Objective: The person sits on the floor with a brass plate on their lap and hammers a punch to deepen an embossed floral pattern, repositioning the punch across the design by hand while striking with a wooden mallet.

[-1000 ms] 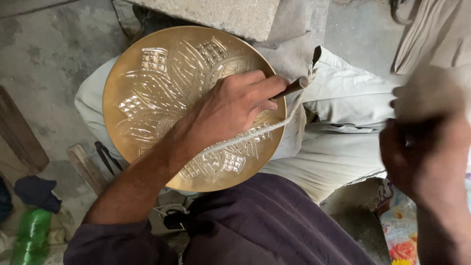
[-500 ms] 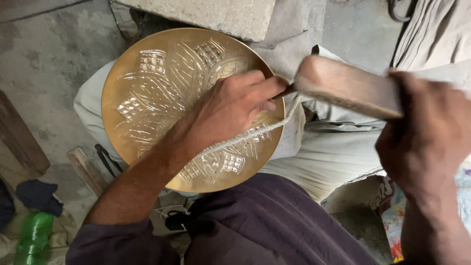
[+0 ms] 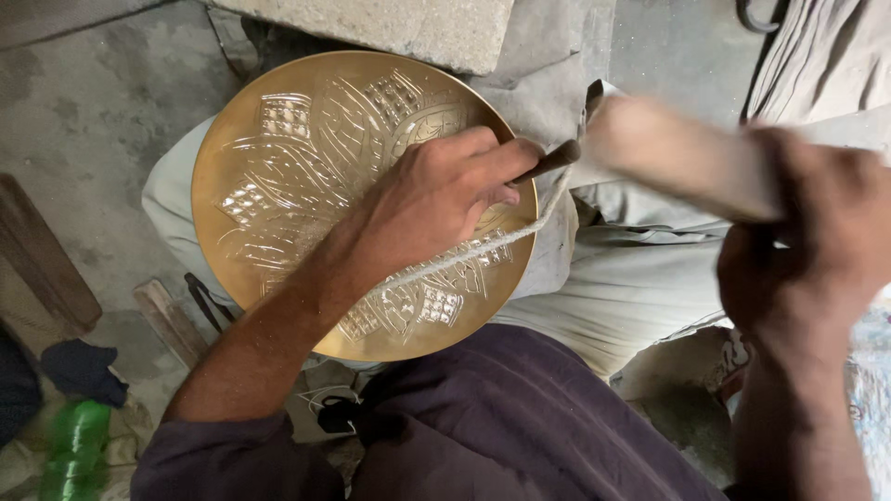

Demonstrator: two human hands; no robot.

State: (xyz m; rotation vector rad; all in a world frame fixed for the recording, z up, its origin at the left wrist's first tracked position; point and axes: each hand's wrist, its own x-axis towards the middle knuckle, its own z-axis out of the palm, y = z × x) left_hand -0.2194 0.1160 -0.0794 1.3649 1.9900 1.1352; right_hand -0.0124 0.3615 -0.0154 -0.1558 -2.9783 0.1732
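Brass plate (image 3: 306,176), round and gold-coloured with engraved leaf and grid patterns, rests tilted on the person's lap against pale trousers (image 3: 640,278), filling the upper middle of the view. At the plate's three o'clock edge the fingers (image 3: 506,162) of the left hand (image 3: 436,199) are closed around a thin dark chisel (image 3: 549,162), whose upper end sticks out toward two o'clock past the rim; its lower tip is hidden under the hand, so where it meets the metal cannot be told. The left palm lies on the plate's face, and a light cord (image 3: 483,250) runs from beneath it across the lower right of the plate up to the rim by the chisel. Out at three o'clock, the right hand (image 3: 807,250) is blurred; its fingers are wrapped around the handle of a pale wooden mallet (image 3: 677,158), whose head reaches toward nine o'clock and sits just beside the chisel's end; whether they touch cannot be told. From the left hand the bare forearm runs toward seven o'clock into a dark purple sleeve (image 3: 232,459). At twelve o'clock a grey stone block (image 3: 390,28) sits beyond the plate. On the concrete floor (image 3: 83,111), at eight o'clock, lie a wooden stick (image 3: 167,320), a dark rag (image 3: 83,366) and a green plastic bottle (image 3: 74,445).
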